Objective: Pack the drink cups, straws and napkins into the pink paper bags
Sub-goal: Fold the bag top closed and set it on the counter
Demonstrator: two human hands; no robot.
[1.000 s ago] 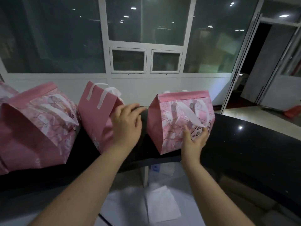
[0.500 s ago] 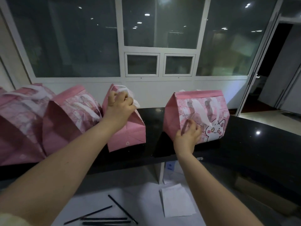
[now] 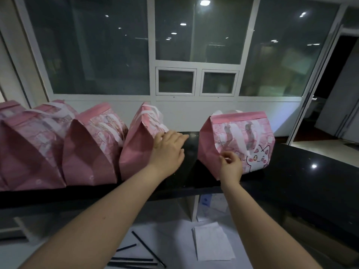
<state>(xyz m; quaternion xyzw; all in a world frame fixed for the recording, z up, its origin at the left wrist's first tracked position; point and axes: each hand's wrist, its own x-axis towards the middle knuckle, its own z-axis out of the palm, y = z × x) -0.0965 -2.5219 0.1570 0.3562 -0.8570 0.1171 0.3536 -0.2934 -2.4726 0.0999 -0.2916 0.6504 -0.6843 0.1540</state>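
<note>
The left hand [image 3: 167, 150] lies flat, fingers straight, against the side of a pink bag [image 3: 136, 152] on the black worktop [image 3: 291, 171]. Two more bags [image 3: 87, 148] stand left of it. The right hand [image 3: 231, 165] touches the cat-printed bag [image 3: 242, 133] with curled fingers; whether they pinch it is unclear.

I count at least four pink paper bags [image 3: 239, 140], about five black straws [image 3: 148, 249], one white napkin [image 3: 211, 241].

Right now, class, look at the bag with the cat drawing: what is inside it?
Nothing inside shows. The cat bag has its pink top band folded shut, with white handles flat against the front. Any cup, straw or napkin within is covered by paper.
</note>
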